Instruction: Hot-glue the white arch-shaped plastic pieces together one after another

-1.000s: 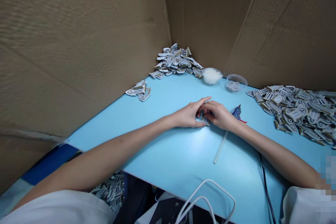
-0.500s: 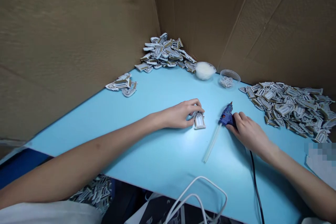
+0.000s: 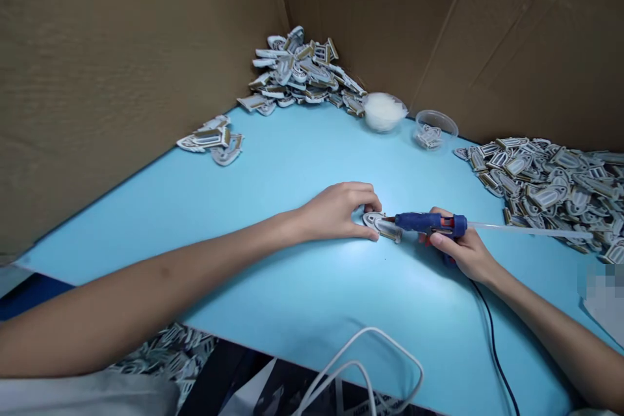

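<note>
My left hand (image 3: 344, 211) pinches the edge of a small white arch-shaped piece (image 3: 381, 225) that lies on the blue table (image 3: 302, 299). In my right hand (image 3: 463, 247) is a blue glue gun (image 3: 429, 223), gripped by its handle. Its nozzle points left and is over the piece, at or very close to its surface; whether it touches I cannot tell. A long clear glue stick (image 3: 531, 230) sticks out of the gun's back end toward the right. The gun's black cord (image 3: 494, 344) runs down over the table.
Piles of similar pieces lie at the back corner (image 3: 302, 75) and on the right (image 3: 550, 188); a few pieces (image 3: 214, 141) lie at left. Two plastic tubs (image 3: 384, 114) stand at the back. Cardboard walls (image 3: 146, 32) enclose the table. A white cable (image 3: 370, 331) loops at the front.
My right hand has picked up the glue gun and turned it, so its nozzle points left over the piece. The piece has been turned within my left hand's pinch. The view has shifted slightly.
</note>
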{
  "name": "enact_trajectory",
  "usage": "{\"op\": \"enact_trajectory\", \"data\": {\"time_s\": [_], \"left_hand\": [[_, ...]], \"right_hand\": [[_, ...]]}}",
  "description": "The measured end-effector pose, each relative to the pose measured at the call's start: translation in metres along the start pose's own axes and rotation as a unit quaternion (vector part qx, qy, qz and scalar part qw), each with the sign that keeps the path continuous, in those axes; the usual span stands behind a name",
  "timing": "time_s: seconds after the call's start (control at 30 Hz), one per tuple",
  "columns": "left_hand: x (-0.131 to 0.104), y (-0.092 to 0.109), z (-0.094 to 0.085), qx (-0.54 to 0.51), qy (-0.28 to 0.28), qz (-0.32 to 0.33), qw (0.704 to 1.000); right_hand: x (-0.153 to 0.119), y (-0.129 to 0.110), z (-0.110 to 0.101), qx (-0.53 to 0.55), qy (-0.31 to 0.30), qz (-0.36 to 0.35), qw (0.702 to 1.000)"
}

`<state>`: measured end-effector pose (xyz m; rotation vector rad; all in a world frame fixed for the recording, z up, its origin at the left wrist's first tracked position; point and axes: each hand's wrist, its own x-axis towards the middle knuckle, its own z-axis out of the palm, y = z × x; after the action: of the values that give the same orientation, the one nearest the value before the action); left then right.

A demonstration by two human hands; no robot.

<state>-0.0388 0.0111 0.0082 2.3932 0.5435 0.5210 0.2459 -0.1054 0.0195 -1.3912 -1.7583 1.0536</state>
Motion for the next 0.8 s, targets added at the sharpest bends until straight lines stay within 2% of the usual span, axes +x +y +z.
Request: {"op": "enact_trajectory", "data": {"time_s": [0.27,0.8], "left_hand": [[-0.0024,-0.0018,0.0041,-0.011,0.01,-0.005,1.0],[-0.0032,0.0,0.0055,-0.012,0.021,-0.016,1.0]], "right_hand": [[0.0017,-0.0017,0.0042,-0.051,-0.016,0.035,0.998],[0.0062,-0.0093,0.0044,-0.062,-0.025,0.036,0.997]]}}
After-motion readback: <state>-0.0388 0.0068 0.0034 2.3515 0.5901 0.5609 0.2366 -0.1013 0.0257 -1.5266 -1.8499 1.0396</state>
